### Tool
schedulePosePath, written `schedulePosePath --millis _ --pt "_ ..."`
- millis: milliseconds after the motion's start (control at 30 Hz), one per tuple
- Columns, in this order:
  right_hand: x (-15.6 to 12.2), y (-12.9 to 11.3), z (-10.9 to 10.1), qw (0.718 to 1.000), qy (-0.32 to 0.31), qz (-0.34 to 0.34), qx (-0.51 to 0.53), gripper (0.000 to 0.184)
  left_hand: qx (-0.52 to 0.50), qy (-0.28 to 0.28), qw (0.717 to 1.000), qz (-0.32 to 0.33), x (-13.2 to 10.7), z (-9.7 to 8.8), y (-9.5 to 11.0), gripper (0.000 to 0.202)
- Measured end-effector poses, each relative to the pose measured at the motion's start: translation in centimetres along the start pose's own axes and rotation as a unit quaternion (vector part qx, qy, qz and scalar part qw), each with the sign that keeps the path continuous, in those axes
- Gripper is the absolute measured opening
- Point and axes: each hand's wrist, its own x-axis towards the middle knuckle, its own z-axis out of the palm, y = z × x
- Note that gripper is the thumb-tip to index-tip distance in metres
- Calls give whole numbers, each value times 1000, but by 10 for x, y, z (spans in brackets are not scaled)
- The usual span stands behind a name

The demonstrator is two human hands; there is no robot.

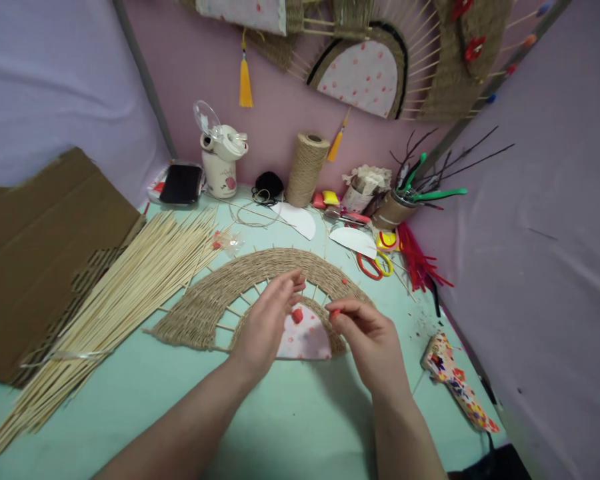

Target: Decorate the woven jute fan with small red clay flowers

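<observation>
A half-round woven twine fan [220, 293] with thin wooden ribs lies on the mint-green table [290, 420]. Its inner arch holds a white fabric panel with pink spots [307, 337]. My left hand [267, 320] hovers over the arch with fingers curled together near the ribs; what they pinch is hidden. A small red lump [297, 315] shows just below those fingertips. My right hand [367, 340] pinches a small red piece [334, 313] at the arch's right side.
A big bundle of bamboo skewers [120, 300] and brown cardboard [35, 247] lie on the left. A twine spool [306, 168], white cup [221, 163], tool-filled pot [395, 207], scissors [377, 263] and red sticks [417, 263] stand at the back. A patterned glue gun [455, 380] lies on the right.
</observation>
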Motion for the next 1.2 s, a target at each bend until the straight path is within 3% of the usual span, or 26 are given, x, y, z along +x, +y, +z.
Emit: schedulePosePath --millis 100,167,233,333,433,533,633,767,867,967,1100,1200 --pt "-14 -5 22 980 -64 -136 -132 22 -254 -40 959 -118 2 0 5 50" --pt "-22 -2 33 948 -75 -212 -225 31 -318 -51 934 -152 3 -3 8 56" --pt "-25 3 38 917 -84 -246 -304 38 -342 -53 926 -148 4 -6 9 57" --pt "-23 7 38 883 -131 -237 -384 49 -341 -48 929 -135 3 -7 9 56" --pt "-19 4 41 858 -168 -217 -434 71 -334 -42 930 -149 2 -5 6 59" --pt "-24 -2 49 843 -186 -213 -458 93 -333 -39 927 -167 2 -6 3 64" --pt "-33 -5 49 828 -232 -238 -452 105 -347 -41 927 -141 5 -11 5 66" --pt "-27 0 35 822 -229 -242 -461 100 -374 -65 918 -112 6 -12 8 66" --pt "-15 2 32 831 -202 -218 -470 95 -365 -92 913 -158 2 -4 3 68" --pt "-18 -5 42 834 -216 -221 -456 103 -341 -91 915 -198 0 -2 -2 70" --pt "-36 -9 46 819 -270 -264 -431 111 -360 -84 916 -157 5 -12 0 69" --pt "-33 -2 34 820 -252 -253 -448 106 -396 -82 905 -129 8 -14 3 70"
